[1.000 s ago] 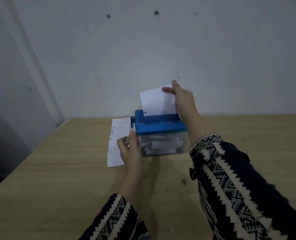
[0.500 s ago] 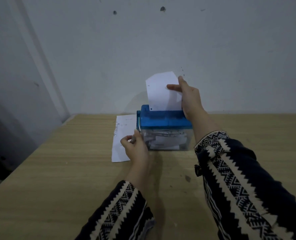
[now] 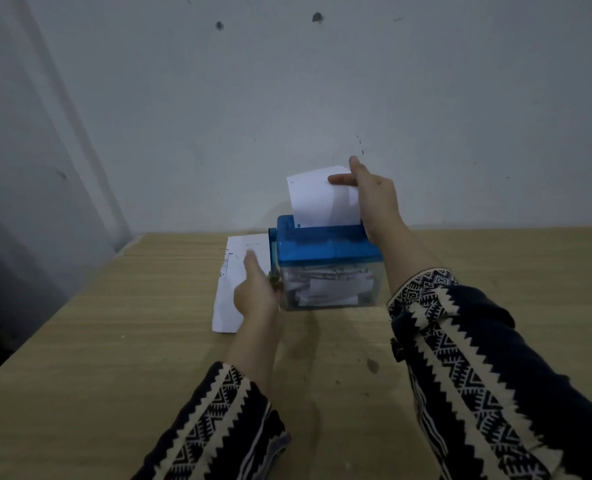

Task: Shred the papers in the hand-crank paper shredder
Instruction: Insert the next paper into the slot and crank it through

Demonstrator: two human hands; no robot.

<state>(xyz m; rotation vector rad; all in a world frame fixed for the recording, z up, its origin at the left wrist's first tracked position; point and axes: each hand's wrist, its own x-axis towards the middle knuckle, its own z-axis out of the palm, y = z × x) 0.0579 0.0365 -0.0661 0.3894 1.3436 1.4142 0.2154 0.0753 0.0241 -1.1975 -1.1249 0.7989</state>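
1. On the flat sheet (image 3: pixel 232 308), small dark print runs along the left edge, too small for us to read. On the upright sheet (image 3: pixel 317 199) we make out only a dark dot near its lower left corner.
2. The shredder (image 3: pixel 325 247), blue on top with a clear bin below, stands on the wooden table (image 3: pixel 114 341) near the far edge, close to the grey wall (image 3: pixel 322 98). The flat sheet lies just to its left.
3. The upright sheet's lower end is hidden in the slot. Our right hand (image 3: pixel 377 199) covers its right edge, and the forearm hides the shredder's right end.
4. Pale paper pieces (image 3: pixel 325 289) show through the bin wall, crumpled together and hard to tell apart.
5. The right hand pinches the upright sheet at its top right corner, thumb on the near face and fingers behind.
6. Our left hand (image 3: pixel 256 292) is blurred at the crank (image 3: pixel 274 279) on the shredder's left side, one finger reaching forward over the flat sheet. We cannot tell whether the fingers close round the knob.
7. The shredder's long axis runs left to right, along the far table edge. The upright sheet faces us and leans slightly left. The flat sheet's long axis points toward the wall.
8. Both sleeves (image 3: pixel 460 358) are dark with pale zigzag bands, cut off at the bottom edge.
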